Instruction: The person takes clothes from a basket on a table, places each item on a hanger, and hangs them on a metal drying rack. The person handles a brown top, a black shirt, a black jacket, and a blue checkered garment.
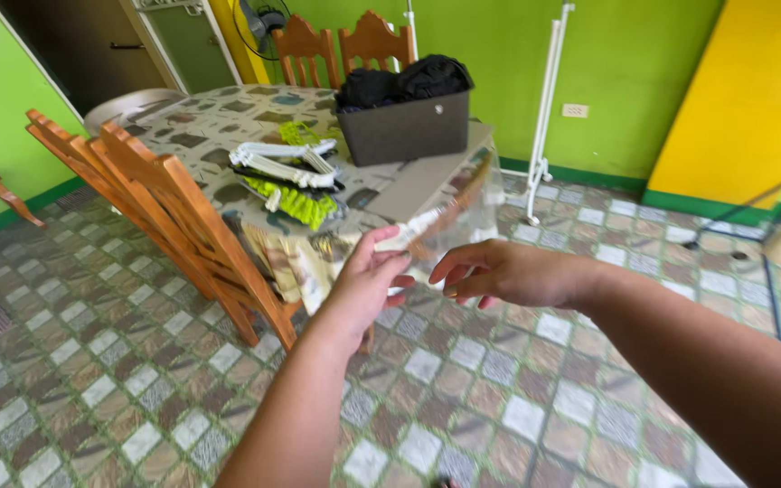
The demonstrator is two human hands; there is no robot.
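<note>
The table, covered in a patterned cloth, fills the far left, with wooden chairs at its near edge. On it stand a dark grey bin heaped with black clothes and, left of that, a pile of white and lime hangers. A clear plastic bag hangs in front of the table's right corner. Keeping it taut probably calls for a firm pinch on its top edge. The left hand pinches that edge between thumb and fingers; the right hand, fingers loosely curled, touches the bag without clearly gripping it.
</note>
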